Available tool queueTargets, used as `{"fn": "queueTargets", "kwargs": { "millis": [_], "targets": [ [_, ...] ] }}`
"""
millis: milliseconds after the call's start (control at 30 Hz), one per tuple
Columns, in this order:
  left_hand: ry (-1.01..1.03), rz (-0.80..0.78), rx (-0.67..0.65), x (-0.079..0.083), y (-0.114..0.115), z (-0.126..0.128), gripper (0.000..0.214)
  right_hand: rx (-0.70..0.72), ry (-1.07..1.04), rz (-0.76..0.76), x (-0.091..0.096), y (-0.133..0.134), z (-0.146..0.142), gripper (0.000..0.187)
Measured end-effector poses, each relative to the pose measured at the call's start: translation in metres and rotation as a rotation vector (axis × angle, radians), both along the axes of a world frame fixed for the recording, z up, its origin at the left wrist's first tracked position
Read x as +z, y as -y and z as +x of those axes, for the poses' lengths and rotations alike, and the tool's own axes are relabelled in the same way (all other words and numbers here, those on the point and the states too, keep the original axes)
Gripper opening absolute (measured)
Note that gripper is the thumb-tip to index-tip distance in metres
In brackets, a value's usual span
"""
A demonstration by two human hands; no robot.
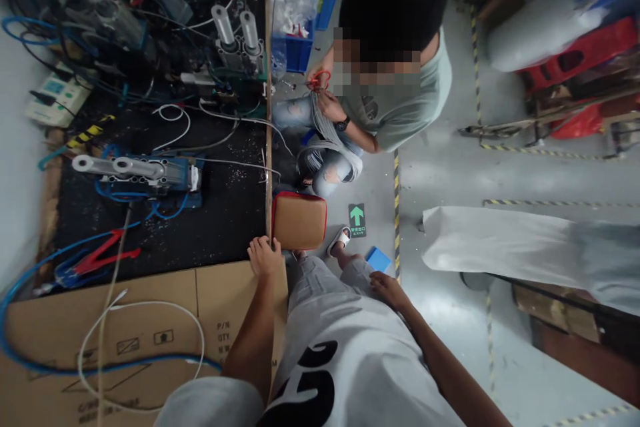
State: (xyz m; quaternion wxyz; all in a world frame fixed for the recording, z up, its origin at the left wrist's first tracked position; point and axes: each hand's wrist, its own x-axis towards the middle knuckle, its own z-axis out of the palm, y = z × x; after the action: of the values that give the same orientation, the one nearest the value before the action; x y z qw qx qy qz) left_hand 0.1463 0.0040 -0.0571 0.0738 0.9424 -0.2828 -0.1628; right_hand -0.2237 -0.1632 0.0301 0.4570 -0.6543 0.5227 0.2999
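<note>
My left hand (264, 255) rests at the bench corner, fingers spread over the edge of a flat cardboard sheet (210, 293) and the black bench top (230, 213). It holds nothing that I can see. Beside its fingertips stands a stool with a brown padded seat (300, 221) and red trim. My right hand (385, 285) hangs by my right thigh, its fingers loosely extended and seemingly bare. Close to it on the floor lies a small blue object (378, 259). A white cable loop (200, 333) lies on the cardboard.
A co-worker sits ahead, holding red-handled scissors (320, 79) and a bundle of grey cables (325, 123). Pneumatic fixtures (145, 173), red-and-blue pliers (95, 260) and a blue hose (50, 250) occupy the bench. Blue bins (300, 53) stand beyond. A white-covered object (500, 240) is right.
</note>
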Motion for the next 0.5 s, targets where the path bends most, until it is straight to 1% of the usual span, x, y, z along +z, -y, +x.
{"fn": "queueTargets", "kwargs": {
  "millis": [167,267,400,500],
  "targets": [
    [0.003,0.045,-0.016,-0.001,0.0,0.0,0.03,-0.043,0.053,-0.012,-0.002,0.007,0.009,0.062],
    [0.026,0.05,-0.031,-0.001,0.001,0.001,0.03,-0.095,0.1,-0.047,-0.004,0.01,0.009,0.058],
    [0.067,0.038,-0.043,-0.001,0.002,0.003,0.029,-0.205,0.145,-0.108,-0.004,0.007,-0.002,0.047],
    [0.089,0.019,-0.058,0.0,0.002,0.005,0.029,-0.311,0.158,-0.135,-0.004,-0.003,-0.018,0.041]
  ]
}}
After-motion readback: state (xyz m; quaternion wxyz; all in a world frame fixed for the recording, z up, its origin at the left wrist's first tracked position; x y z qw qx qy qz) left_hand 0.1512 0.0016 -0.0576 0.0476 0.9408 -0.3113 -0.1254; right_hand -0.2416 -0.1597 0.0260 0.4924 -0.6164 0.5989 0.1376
